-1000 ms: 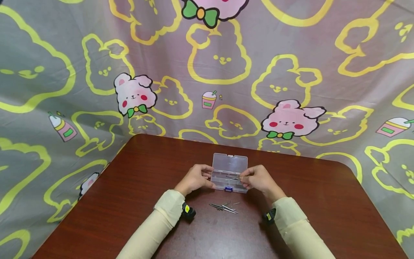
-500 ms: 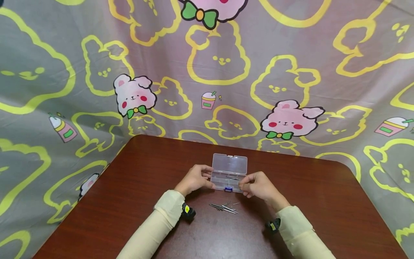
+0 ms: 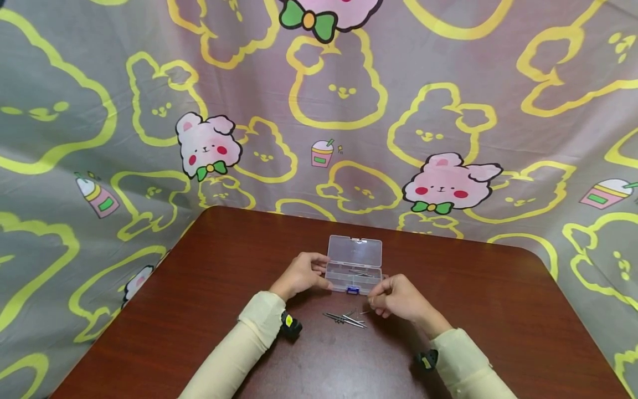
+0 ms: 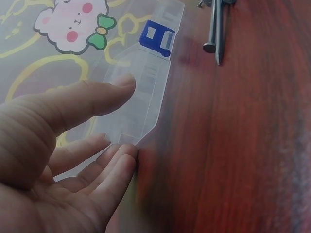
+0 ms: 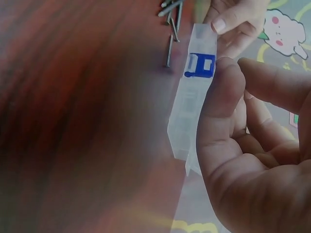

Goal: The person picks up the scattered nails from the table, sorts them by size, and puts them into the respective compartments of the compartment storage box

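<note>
A clear plastic compartment box (image 3: 366, 285) stands on the table with its lid (image 3: 355, 251) raised and its blue latch (image 3: 353, 290) at the front. Nails (image 3: 360, 272) lie inside it. My left hand (image 3: 302, 272) holds the box's left end, thumb at the front corner and fingers against the side, as the left wrist view shows. In front of the box is a small pile of nails (image 3: 344, 320). My right hand (image 3: 399, 299) is just right of that pile, thumb and forefinger brought together beside a thin nail (image 3: 365, 312); nothing shows between them.
The dark red wooden table (image 3: 249, 238) reaches back to a grey curtain (image 3: 279, 83) with yellow and pink cartoon prints. Black devices are strapped at both wrists, and pale yellow sleeves (image 3: 224, 346) cover the forearms.
My right hand has drawn back from over the box's right side, down toward the nail pile. Nails stay behind in the box. The left hand keeps its place.
</note>
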Available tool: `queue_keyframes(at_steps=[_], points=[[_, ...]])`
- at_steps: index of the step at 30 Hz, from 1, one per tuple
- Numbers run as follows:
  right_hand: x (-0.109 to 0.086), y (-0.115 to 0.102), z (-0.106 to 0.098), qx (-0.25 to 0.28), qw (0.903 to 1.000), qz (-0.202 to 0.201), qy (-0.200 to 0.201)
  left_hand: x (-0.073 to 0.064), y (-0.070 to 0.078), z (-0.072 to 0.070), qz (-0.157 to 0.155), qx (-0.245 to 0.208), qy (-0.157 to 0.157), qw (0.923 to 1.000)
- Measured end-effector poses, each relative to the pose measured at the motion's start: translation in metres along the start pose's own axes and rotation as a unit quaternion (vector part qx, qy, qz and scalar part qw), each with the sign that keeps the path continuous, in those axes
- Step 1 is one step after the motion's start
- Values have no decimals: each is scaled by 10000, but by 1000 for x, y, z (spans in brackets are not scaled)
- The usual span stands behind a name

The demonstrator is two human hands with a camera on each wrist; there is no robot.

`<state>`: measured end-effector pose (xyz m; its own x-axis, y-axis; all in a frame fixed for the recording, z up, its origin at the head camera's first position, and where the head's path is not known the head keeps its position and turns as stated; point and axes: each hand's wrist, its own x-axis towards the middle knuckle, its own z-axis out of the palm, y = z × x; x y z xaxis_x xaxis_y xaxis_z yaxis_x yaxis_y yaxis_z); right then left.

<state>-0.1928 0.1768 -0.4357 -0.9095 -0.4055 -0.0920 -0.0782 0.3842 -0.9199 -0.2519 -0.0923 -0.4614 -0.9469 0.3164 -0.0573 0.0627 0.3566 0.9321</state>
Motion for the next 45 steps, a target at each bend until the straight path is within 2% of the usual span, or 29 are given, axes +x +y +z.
queue_keyframes(at_steps=[15,20,24,31,37,42,45], points=[[-9,4,17,-527,9979,-121,-361,-2,-1,0,16,-24,1,10000],[-11,4,23,-958,9947,-178,-335,-2,-1,-1,30,-1,21,10000],[-13,5,28,-1514,9880,-199,-213,-2,-1,-1,32,-37,13,10000],[-13,3,33,-2481,9674,-510,-5,-1,-4,-1,47,-28,22,10000],[-13,1,37,-2675,9621,-531,7,-2,-4,-1,55,-27,41,10000],[-15,1,38,-2755,9592,-564,-283,-1,-3,-1,107,-52,29,9999],[-15,0,38,-2905,9529,-733,-465,-2,-3,-1,115,-50,19,9999]])
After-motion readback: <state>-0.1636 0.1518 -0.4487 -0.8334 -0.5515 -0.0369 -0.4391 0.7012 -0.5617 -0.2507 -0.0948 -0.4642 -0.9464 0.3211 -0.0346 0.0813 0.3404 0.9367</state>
